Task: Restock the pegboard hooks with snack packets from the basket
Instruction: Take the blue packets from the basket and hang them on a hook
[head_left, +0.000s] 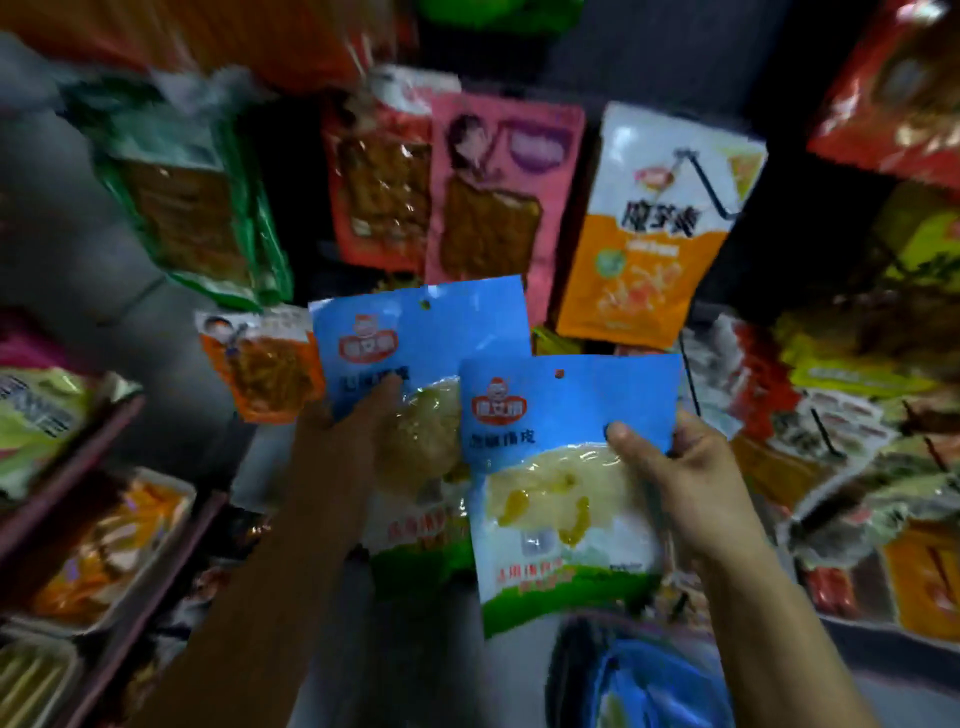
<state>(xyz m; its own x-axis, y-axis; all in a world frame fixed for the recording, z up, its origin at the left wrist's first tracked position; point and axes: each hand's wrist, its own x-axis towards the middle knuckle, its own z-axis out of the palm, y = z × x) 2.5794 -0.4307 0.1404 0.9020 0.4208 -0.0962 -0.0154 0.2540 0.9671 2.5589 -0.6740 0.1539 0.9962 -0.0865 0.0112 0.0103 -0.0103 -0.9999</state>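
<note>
My right hand (691, 467) grips a blue snack packet (556, 467) by its right edge; pale yellow food shows through the packet's clear window. My left hand (363, 431) holds a second, matching blue packet (415, 338) just behind and to the left of the first. Both packets are upright, each with a small hang hole near the top. Below, at the bottom edge, the basket (576, 670) shows more blue packets (660, 691) inside. A bare metal hook (711, 187) juts out in front of the white-and-orange packet (649, 228) on the dark pegboard.
Hanging packets fill the board: green (192, 197), red (379, 182), pink (498, 192), and a small orange one (265, 364). Shelves with trays of snacks (104, 545) run along the left. More red and yellow packets (857, 405) and long hooks crowd the right side.
</note>
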